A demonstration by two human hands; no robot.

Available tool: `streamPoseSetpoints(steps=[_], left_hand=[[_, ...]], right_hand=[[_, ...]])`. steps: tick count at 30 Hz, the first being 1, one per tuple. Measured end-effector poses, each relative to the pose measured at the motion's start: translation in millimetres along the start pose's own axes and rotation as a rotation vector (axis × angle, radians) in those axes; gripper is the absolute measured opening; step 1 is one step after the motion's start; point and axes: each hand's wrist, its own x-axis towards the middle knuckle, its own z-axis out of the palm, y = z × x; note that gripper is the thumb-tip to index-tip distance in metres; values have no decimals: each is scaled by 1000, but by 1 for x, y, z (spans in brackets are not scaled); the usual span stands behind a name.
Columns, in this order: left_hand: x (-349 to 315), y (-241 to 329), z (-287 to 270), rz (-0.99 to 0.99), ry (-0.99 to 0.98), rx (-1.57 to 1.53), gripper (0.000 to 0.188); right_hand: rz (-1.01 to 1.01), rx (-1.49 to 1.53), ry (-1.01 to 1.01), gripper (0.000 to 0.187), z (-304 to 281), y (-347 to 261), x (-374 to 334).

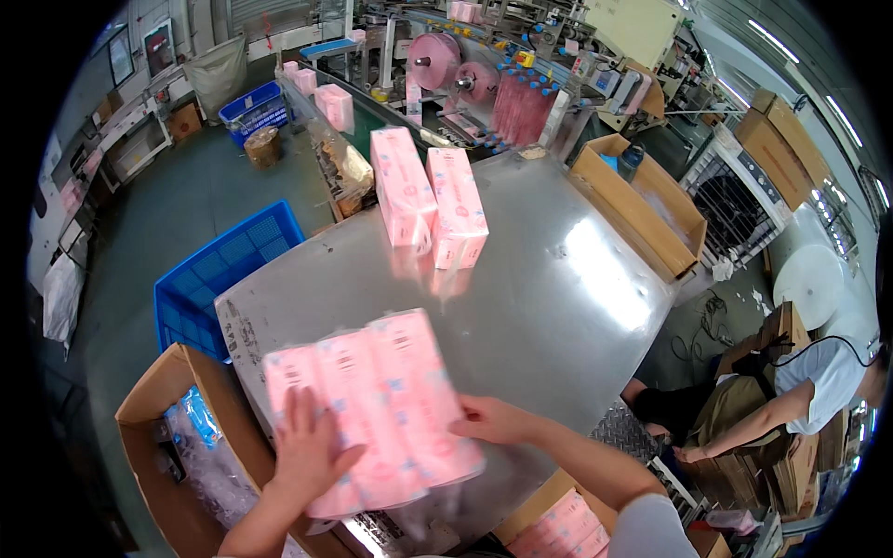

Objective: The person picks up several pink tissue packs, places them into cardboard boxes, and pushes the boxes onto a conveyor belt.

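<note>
Three pink plastic-wrapped tissue packs [402, 372] lie side by side in front of me, at the near left of the metal table. My left hand [307, 446] rests flat on the left and middle packs, fingers spread and thumb pointing right. At the right side of the group, my right hand [495, 418] grips the edge of the right pack with its fingers bent; its fingertips are partly hidden. Farther out on the table stand two more pink tissue packs [403, 191], upright and close together.
A conveyor [377, 121] brings pink packs toward the table's far edge. Around the table are a blue crate [228, 265], a cardboard box [153, 409] of plastic film, a carton [558, 525] of packs and a long cardboard tray [642, 209]. A co-worker [791, 409] sits at right.
</note>
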Motion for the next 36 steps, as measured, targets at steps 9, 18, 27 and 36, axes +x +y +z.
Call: streamPoseSetpoints(steps=[9,18,27,36], left_hand=[[65,-45,-43,263,202,-202,77],[355,19,29,-23,107,-801,101],[142,78,-18,543,-476,-117,96],[-18,-130,-59,-359,-128,-683,59]], right_hand=[[-287,-747,849,53,-149,-110,187],[296,-822,737,97,-181,-71,229],[271,-865,430,101,-96,-32,40],[240,-232,269,79,-61,-1,-51]])
